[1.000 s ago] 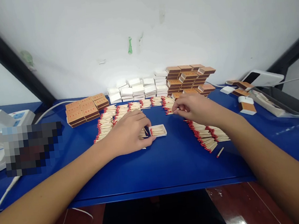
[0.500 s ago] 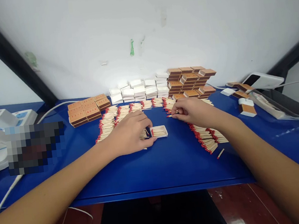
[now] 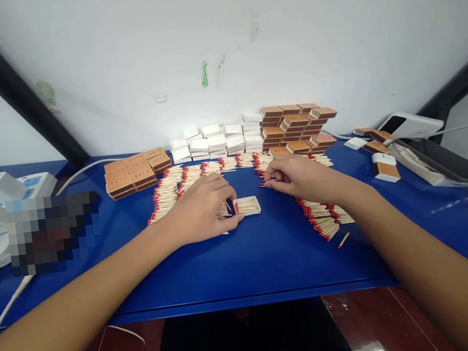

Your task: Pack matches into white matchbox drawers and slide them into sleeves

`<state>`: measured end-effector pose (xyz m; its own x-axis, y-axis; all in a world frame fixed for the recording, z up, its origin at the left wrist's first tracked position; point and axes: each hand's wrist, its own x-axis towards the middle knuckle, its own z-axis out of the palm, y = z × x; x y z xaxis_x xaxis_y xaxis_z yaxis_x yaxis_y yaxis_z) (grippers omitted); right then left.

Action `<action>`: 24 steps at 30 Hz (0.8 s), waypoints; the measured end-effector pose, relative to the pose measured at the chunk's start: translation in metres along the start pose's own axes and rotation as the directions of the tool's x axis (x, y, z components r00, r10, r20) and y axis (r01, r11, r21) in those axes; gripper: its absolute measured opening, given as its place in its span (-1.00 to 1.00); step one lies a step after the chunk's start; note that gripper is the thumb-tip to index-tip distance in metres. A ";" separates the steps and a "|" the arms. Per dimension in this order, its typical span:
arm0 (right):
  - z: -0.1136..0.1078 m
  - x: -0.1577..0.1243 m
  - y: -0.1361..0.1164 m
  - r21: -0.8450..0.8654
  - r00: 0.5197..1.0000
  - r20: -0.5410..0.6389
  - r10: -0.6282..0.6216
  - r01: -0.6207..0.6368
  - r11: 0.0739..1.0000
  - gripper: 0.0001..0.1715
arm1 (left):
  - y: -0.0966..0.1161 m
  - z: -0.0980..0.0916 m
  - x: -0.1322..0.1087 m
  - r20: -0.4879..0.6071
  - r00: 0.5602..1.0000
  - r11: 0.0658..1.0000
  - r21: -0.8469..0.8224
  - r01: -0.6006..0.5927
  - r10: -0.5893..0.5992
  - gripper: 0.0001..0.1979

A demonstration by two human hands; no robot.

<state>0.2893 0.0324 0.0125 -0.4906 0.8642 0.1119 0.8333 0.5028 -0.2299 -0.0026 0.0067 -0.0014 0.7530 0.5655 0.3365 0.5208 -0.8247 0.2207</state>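
Observation:
A small white matchbox tray (image 3: 253,212) with red-headed matches (image 3: 243,206) lying in it rests on the blue table. Thumb and fingers of my left hand (image 3: 206,207) grip its left end. Just beyond it to the right, my right hand (image 3: 295,174) pinches a match (image 3: 262,185) between thumb and forefinger at the table surface. Its other fingers are curled in. Loose matches lie in rows around both hands: a left pile (image 3: 164,197), a back row (image 3: 227,164) and a right pile (image 3: 324,221), partly covered by the hands.
White trays (image 3: 217,142) and stacked brown matchbox sleeves (image 3: 292,129) line the wall. Closed matchboxes (image 3: 134,172) sit back left. Power strips (image 3: 32,184) stand far left. At right are a white device (image 3: 416,123) and a small box (image 3: 386,171). A single match (image 3: 343,240) lies near the front.
My right thumb and forefinger have shifted slightly left along the match, toward its red head. My left hand keeps its grip on the tray; the whole view has drifted slightly.

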 end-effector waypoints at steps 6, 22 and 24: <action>0.001 0.000 0.004 -0.015 0.997 0.070 0.030 -0.029 0.999 -0.78 | -0.001 0.000 -0.001 -0.004 1.000 1.000 -0.005 -0.003 0.003 -0.80; 0.012 -0.012 -0.045 0.081 0.979 -0.018 -0.204 0.205 0.975 -0.86 | 0.003 -0.001 0.001 -0.016 1.000 1.000 0.006 -0.007 0.007 -0.79; 0.017 -0.013 -0.049 0.073 0.976 -0.018 -0.218 0.219 0.973 -0.86 | 0.004 -0.001 0.001 -0.010 1.000 1.000 0.004 -0.005 0.005 -0.79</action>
<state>0.2501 -0.0036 0.0060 -0.6559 0.7338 0.1768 0.6847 0.6770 -0.2697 -0.0007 0.0041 0.0009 0.7516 0.5613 0.3465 0.5185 -0.8274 0.2158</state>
